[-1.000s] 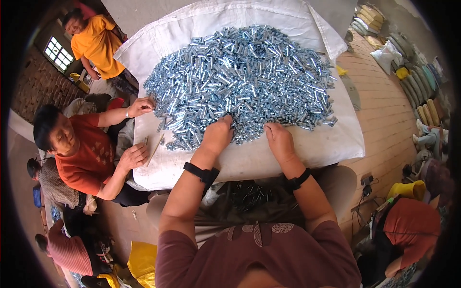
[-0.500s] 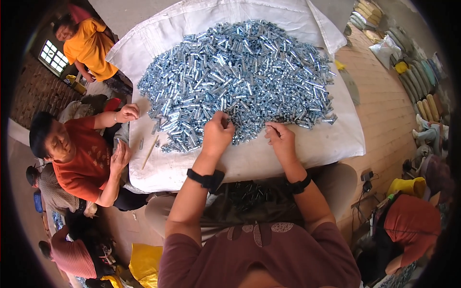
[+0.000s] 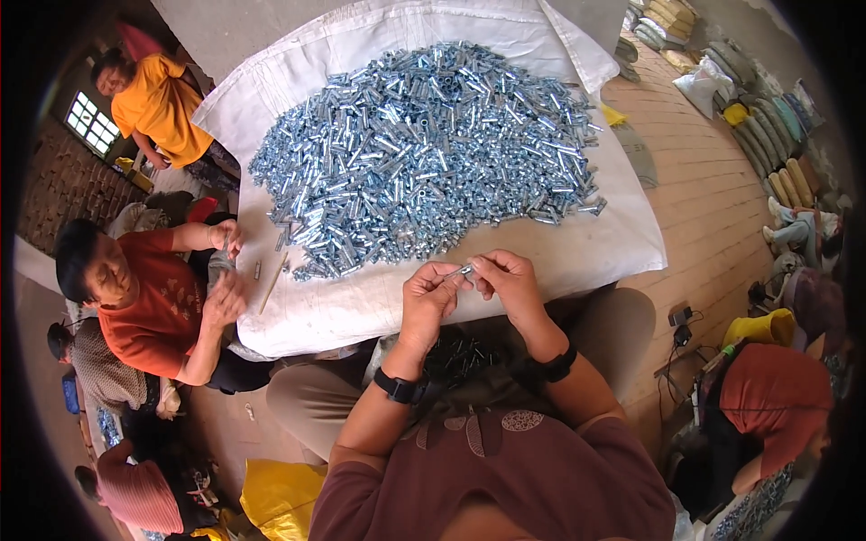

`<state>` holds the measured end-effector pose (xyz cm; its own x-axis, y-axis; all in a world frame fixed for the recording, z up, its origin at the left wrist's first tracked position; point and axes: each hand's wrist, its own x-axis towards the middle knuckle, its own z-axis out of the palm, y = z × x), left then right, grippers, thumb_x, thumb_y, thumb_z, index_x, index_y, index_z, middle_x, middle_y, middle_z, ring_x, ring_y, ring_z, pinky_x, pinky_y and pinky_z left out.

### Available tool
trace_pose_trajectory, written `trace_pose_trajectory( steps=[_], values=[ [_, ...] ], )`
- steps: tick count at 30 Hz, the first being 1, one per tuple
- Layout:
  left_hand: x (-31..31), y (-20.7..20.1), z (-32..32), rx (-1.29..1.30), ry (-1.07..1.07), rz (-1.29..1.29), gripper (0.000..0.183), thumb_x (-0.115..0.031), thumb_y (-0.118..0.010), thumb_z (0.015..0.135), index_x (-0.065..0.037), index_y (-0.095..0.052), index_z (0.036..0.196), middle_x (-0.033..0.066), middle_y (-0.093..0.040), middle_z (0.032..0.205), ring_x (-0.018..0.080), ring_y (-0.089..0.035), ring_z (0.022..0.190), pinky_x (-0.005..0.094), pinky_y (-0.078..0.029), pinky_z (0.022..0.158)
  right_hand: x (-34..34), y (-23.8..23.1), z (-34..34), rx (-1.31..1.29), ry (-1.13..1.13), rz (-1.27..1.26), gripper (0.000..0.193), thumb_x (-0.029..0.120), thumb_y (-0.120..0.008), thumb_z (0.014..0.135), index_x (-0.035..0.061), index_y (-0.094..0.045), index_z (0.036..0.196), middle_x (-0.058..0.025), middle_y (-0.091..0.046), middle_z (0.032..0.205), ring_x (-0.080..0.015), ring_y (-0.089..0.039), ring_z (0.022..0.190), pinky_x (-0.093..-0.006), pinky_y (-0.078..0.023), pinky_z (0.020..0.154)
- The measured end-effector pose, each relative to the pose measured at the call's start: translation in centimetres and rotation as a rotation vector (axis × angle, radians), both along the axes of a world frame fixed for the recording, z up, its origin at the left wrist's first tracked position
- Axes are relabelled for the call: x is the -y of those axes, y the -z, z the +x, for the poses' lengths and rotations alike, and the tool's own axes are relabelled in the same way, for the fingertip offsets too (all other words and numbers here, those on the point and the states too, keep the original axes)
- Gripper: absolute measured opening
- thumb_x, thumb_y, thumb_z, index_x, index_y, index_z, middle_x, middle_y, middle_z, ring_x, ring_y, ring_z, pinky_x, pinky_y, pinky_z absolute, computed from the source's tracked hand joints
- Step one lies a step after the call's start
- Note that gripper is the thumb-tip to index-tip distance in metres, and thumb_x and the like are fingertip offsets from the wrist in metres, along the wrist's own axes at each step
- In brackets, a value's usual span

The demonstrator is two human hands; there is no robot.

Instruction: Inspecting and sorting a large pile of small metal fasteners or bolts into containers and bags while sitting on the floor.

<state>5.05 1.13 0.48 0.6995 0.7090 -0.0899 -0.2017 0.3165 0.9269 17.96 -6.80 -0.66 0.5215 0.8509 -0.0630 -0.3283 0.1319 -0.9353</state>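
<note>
My left hand (image 3: 428, 299) and my right hand (image 3: 508, 281) meet above the near edge of the white-covered table (image 3: 622, 248). Between their fingertips is a small silvery metal sleeve (image 3: 464, 271), pinched from both sides. Its finer details are too small to make out. Beyond my hands spreads a wide heap of shiny bluish-silver metal sleeves and small nut-like pieces (image 3: 424, 153). Under my forearms, at my lap, several dark slim pieces (image 3: 462, 356) lie in shadow.
A thin stick (image 3: 273, 283) and one loose sleeve (image 3: 257, 270) lie at the table's left. Beside them sits a co-worker in a red shirt (image 3: 162, 302), hands at the table edge. Another person in orange (image 3: 162, 108) stands behind. A yellow sack (image 3: 280, 496) is at lower left.
Both hands have drawn back from the heap's near edge and come together, now with a metal sleeve between them. The co-worker's hands at the left have shifted slightly.
</note>
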Motion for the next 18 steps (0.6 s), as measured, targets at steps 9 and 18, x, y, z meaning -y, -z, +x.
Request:
trace_pose_trajectory(
  steps=[9, 18],
  values=[
    [1.3, -0.1, 0.1, 0.047, 0.000, -0.037, 0.007, -0.005, -0.055, 0.089, 0.001, -0.058, 0.092, 0.0103, -0.062, 0.073, 0.0033, -0.034, 0.042, 0.0171, -0.026, 0.039, 1.0, -0.2, -1.0, 0.495, 0.190, -0.049, 0.015, 0.014, -0.063, 0.085, -0.0001, -0.063, 0.083, -0.0042, -0.057, 0.063, -0.0107, -0.053, 0.055, -0.0254, -0.041, 0.049],
    [2.0, 0.9, 0.0, 0.042, -0.077, -0.099, 0.006, -0.004, -0.054, 0.089, 0.000, -0.057, 0.091, 0.0067, -0.060, 0.070, 0.0031, -0.035, 0.042, 0.0176, -0.025, 0.038, 1.6, -0.4, -3.2, 0.908, 0.343, -0.025, 0.014, 0.016, -0.059, 0.086, 0.0030, -0.062, 0.089, -0.0136, -0.061, 0.076, -0.0308, -0.060, 0.066, -0.0367, -0.046, 0.057]
  ],
)
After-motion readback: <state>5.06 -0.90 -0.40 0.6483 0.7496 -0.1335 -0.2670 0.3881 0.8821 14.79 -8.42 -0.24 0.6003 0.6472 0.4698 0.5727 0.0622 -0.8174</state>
